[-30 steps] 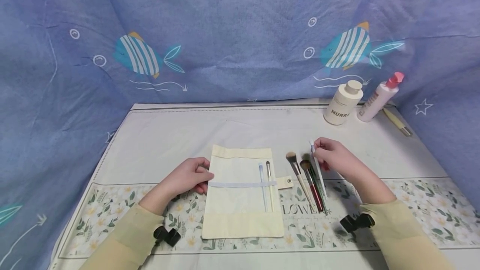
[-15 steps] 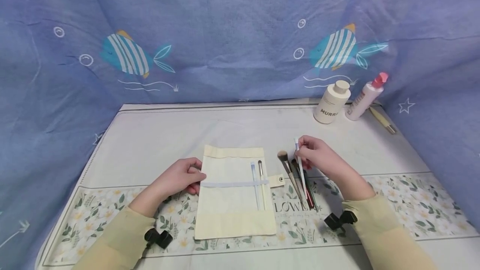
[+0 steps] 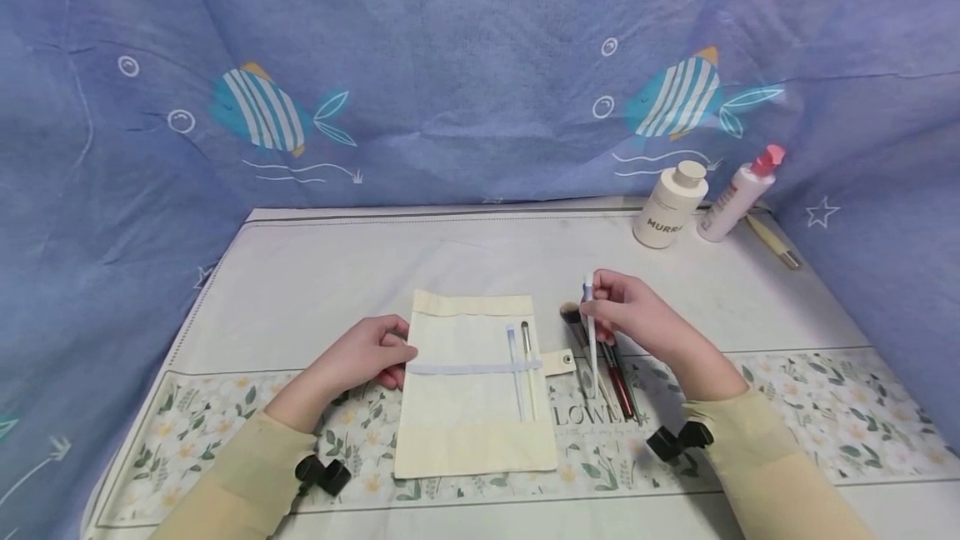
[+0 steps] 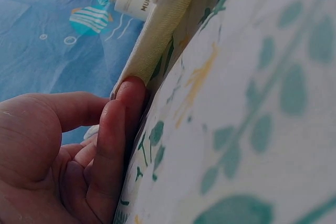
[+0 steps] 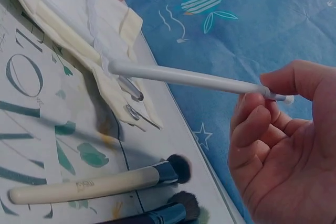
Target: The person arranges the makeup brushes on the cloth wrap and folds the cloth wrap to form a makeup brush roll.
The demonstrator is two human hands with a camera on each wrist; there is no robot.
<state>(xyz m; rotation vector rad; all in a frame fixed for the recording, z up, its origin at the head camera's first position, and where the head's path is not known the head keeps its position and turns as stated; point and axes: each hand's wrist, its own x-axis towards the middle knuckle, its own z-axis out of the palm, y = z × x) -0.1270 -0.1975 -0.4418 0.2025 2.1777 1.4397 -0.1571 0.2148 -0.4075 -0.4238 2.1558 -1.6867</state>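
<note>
A cream cloth brush roll (image 3: 465, 440) lies unfolded, with two slim makeup brushes (image 3: 528, 357) tucked under its lilac elastic band (image 3: 457, 370) near the right edge. My left hand (image 3: 371, 352) pinches the roll's left edge between thumb and fingers; in the left wrist view a fingertip sits under the cloth. My right hand (image 3: 633, 311) pinches a white-handled makeup brush (image 5: 194, 79) near its bristle end, the handle pointing down, held above the table. Below it lie a pale-handled fluffy brush (image 5: 89, 186), a red-handled brush (image 3: 618, 382) and a dark green one, partly hidden by the hand.
A snap tab (image 3: 559, 362) sticks out from the roll's right side. At the back right stand a white bottle (image 3: 670, 207) and a pink-topped pump bottle (image 3: 738, 198), with a yellow-handled brush (image 3: 772, 242) beside them. A blue fish-print curtain (image 3: 465, 90) encloses the table.
My right hand has lifted the white brush and brought it left, from beside the loose brushes to above them, closer to the roll. My left hand keeps its hold on the roll's edge.
</note>
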